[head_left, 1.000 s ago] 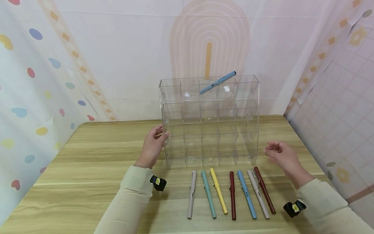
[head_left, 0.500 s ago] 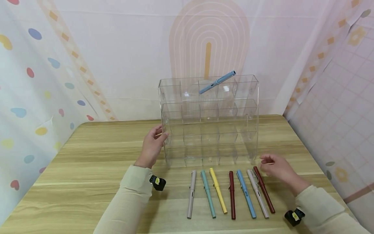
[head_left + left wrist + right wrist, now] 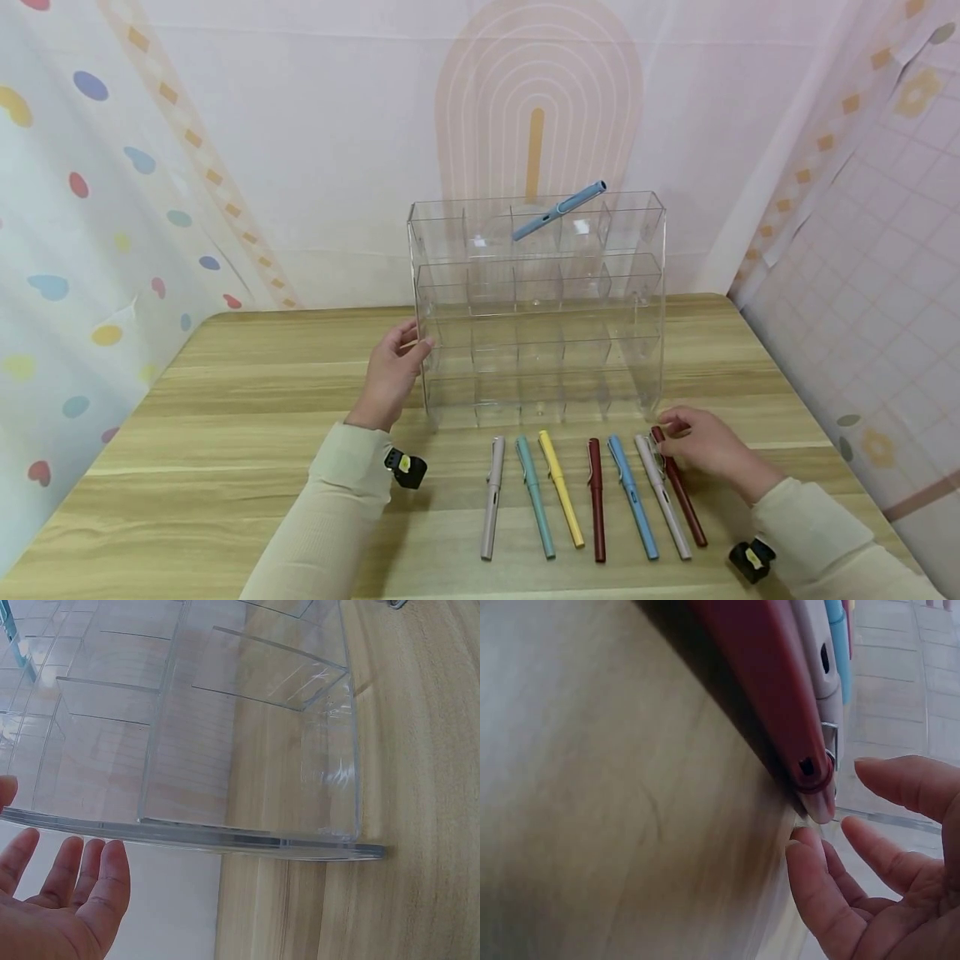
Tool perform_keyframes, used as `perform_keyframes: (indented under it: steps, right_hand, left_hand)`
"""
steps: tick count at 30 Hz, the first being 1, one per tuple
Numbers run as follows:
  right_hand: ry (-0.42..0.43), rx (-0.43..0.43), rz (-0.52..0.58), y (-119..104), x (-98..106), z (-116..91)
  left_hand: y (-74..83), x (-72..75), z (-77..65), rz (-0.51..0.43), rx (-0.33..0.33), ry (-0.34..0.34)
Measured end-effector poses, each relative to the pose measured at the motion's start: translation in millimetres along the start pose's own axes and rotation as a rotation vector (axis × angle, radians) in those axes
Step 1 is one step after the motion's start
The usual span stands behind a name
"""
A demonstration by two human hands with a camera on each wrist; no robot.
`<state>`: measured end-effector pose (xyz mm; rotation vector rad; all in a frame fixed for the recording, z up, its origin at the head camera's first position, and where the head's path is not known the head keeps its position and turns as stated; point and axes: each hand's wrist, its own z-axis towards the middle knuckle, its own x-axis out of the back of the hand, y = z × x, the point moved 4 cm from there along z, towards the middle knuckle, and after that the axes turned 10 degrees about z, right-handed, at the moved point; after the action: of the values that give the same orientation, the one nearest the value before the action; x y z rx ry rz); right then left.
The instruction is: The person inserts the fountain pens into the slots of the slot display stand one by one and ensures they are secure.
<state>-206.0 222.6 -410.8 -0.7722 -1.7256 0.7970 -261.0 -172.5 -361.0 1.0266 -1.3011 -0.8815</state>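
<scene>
Now, left hand lightly gripping [image 3: 392,371] the clear acrylic rack's side [image 3: 420,292]; one blue capped pen [image 3: 558,212] slanted at its top tier, seven pens [image 3: 597,500] apparently left, lying in front; right hand [image 3: 708,442] half-spread, empty, by the far-right maroon pen [image 3: 684,500]

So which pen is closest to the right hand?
The dark red pen at the right end of the row, with the right hand at its clip end. The other dark red pen lies mid-row, between the yellow pen and blue pen.
</scene>
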Motion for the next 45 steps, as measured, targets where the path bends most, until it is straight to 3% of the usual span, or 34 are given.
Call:
perform_keyframes:
  steps: [9,26,36,45]
  right_hand:
    - [-0.024,0.04,-0.081,-1.0,-3.9,2.7]
    - [-0.024,0.043,-0.137,-6.5,-6.5,4.5]
    - [-0.005,0.028,-0.097,-4.1,-1.1,2.4]
    - [0.029,-0.006,-0.011,-3.0,15.4,0.3]
  left_hand:
    - [-0.1,-0.1,-1.4,-0.013,0.0,-0.004]
    - [-0.6,0.6,0.3,-0.02,0.001,-0.011]
    - [0.8,0.3,0.2,-0.01,-0.003,-0.012]
    - [-1.1,0.6,0.5,-0.013,0.008,-0.012]
